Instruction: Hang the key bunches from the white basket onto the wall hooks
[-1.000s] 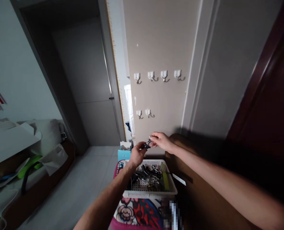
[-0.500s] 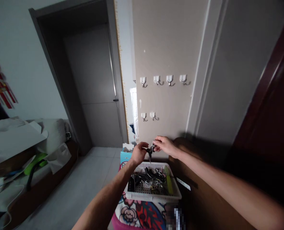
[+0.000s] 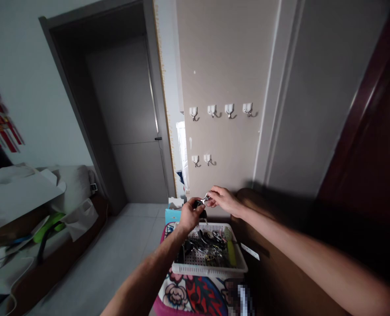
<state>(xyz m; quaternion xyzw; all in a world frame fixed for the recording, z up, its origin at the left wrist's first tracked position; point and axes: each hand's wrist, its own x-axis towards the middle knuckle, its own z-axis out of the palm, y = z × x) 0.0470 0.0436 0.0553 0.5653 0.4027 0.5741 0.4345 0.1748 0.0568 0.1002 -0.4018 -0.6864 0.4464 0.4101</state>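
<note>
Hard to read, this half-hidden black-and-silver piece [image 3: 205, 199]! Left hand [image 3: 190, 215] pinches the black end, right hand [image 3: 224, 200] grips the silver; left forearm [image 3: 155, 259] masks the white basket's [image 3: 211, 269] left side.

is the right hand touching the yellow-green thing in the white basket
Apart. In the head view, the far rim of the white basket shows plainly between the right hand and the yellow-green thing.

Keys [image 3: 205, 199] — between both hands [image 3: 189, 215]
</note>
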